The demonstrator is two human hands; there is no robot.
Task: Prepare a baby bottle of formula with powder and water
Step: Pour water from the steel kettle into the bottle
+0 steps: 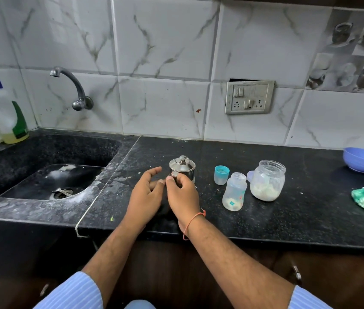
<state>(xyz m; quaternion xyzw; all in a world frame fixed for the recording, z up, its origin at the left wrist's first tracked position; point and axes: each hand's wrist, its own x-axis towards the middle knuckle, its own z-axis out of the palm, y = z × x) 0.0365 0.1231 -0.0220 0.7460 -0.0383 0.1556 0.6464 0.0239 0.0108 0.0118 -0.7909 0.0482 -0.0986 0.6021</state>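
Head view: right hand (182, 192) pinches the handle of the lidded steel pot (182, 167); left hand (146, 192), fingers loosely spread, sits just left of the pot. Right of the pot: blue cap (221, 175), uncapped baby bottle (234, 192) with some powder, glass jar (267, 180) part-filled with white powder.

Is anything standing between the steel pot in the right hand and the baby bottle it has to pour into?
Nothing visible blocks that path. The right hand grips the lidded steel pot; the baby bottle stands uncapped to its right across bare counter. The blue cap sits farther back; the powder jar stands beyond the bottle.
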